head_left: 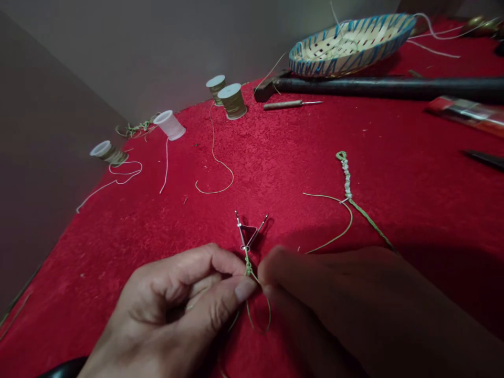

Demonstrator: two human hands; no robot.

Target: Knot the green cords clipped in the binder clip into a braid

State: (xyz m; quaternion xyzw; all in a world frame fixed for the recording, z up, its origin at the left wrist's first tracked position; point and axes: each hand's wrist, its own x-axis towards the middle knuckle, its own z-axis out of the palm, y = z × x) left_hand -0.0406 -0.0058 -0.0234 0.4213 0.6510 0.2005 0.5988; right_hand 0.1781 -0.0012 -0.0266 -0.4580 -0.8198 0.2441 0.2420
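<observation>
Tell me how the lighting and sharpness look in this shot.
In the head view, the right hand sits in heavy shadow that spreads across the red cloth, the left hand is lit and sharp, and the frame's edges look stretched by the wide lens.

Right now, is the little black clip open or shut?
Shut: the black binder clip narrows to a point gripping the green cord, its silver handles spread in a V.

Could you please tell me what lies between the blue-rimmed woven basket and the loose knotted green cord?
In the head view, a long black cylindrical rod crosses that stretch of red cloth.
</observation>
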